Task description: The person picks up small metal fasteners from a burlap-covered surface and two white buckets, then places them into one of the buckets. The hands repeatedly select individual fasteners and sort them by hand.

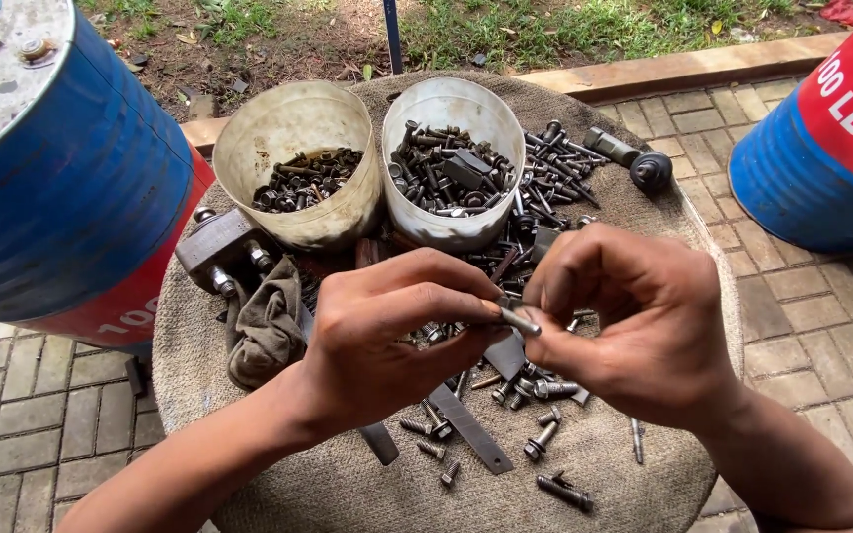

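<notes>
**A:** So, going left to right, what's on that round table?

**B:** Far left there's a blue and red steel drum (61, 188) standing right beside the round table (348, 489), which has a coarse sacking-type cloth over it. On the table's left edge sits a chunky grey metal block (217, 245) with a bolt through it, and a dirty rag (267, 331) is bunched up just beside it.

**A:** And the tubs?

**B:** Two cut-off plastic tubs side by side, touching. The beige tub (293, 123) has small dark nuts and washers in the bottom; the white tub (446, 104) is loaded with bolts and a few blocky bits.

**A:** Hands?

**B:** Left hand (387, 336) has thumb and fingers pinched together on a small bolt (517, 320), held above the loose pile of bolts (525, 390) in the middle of the table. Right hand (634, 326) meets it at the same bolt, fingertips closed on its end. A flat metal strip (471, 429) lies on the cloth underneath.

**A:** Right side?

**B:** A dark cylindrical part with a round knob end (634, 163) lies near the table's back right edge, then a second blue and red drum (821, 128) on the brick paving.
</notes>
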